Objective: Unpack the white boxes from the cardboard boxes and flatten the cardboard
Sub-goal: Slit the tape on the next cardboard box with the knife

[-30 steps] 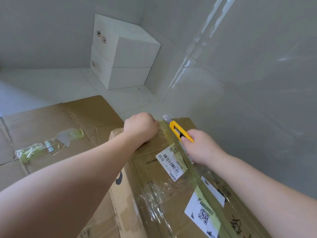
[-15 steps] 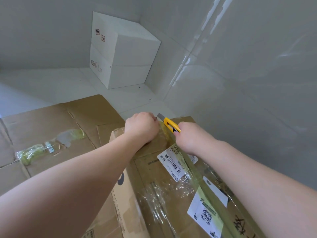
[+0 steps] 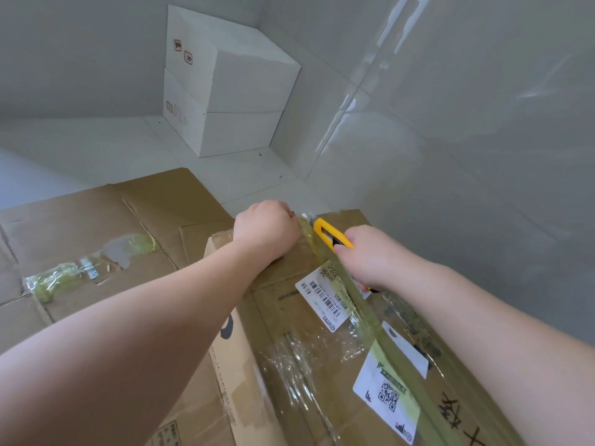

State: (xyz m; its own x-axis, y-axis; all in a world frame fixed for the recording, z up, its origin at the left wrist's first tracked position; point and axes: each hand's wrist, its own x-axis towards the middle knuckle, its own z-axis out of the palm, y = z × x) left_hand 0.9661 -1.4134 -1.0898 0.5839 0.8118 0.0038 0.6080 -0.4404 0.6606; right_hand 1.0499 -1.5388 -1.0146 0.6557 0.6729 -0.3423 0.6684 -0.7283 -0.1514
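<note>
Right hand (image 3: pixel 370 257) grips yellow cutter (image 3: pixel 331 235) — blade pointing away along the tape seam (image 3: pixel 363 304).

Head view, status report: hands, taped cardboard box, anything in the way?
Right hand grips yellow utility knife at tape seam. Left hand fisted, bracing taped brown cardboard box, still sealed. Nothing blocking the seam.

taped cardboard box (image 3: pixel 289 349) shut; two white boxes (image 3: pixel 225 91) stacked.
</note>
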